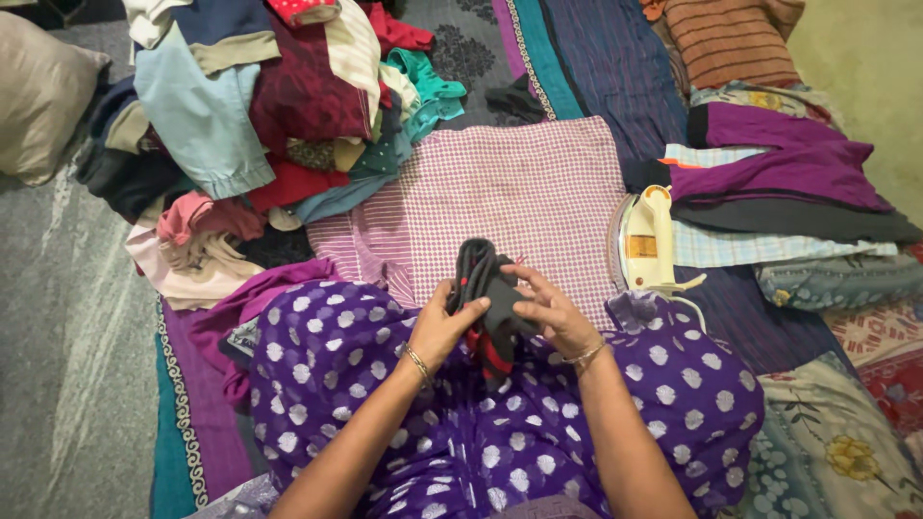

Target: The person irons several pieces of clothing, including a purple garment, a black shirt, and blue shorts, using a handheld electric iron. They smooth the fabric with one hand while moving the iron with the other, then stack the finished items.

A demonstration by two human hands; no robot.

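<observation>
Item held: one small dark grey and black cloth garment with red trim [486, 298], bunched and partly folded, positioned above the person's lap at the near edge of the checked cloth.

Left hand [444, 325]: closed on the garment's left side, thumb laid across its front, a thin bangle at the wrist.

Right hand [546, 306]: fingers curled over the garment's upper right part, gripping it; a bangle at that wrist as well.

Lap: covered by a purple fabric with white dots [385, 384], spread over both knees.

Work surface: a pink and white checked cloth [519, 192], laid flat on a bed covering of dark blue, purple and teal stripes [596, 67], directly beyond the hands.

Appliance: one cream and white electric iron [646, 240], lying just beside the right edge of the checked cloth, its cord trailing toward the lap.

Loose stock, upper left: a heap of mixed unfolded clothes [260, 106] in light blue, maroon, teal, pink and cream, its edge overlapping the checked cloth's left corner.

Sorted stock, right: a stack of folded garments [769, 192], purple and black on top, pale checked and grey-blue patterned pieces beneath, just beyond the iron.

Far upper right: a folded brown striped cloth [731, 38].

Far left: a beige cushion [38, 96], resting on grey floor [67, 336].
</observation>
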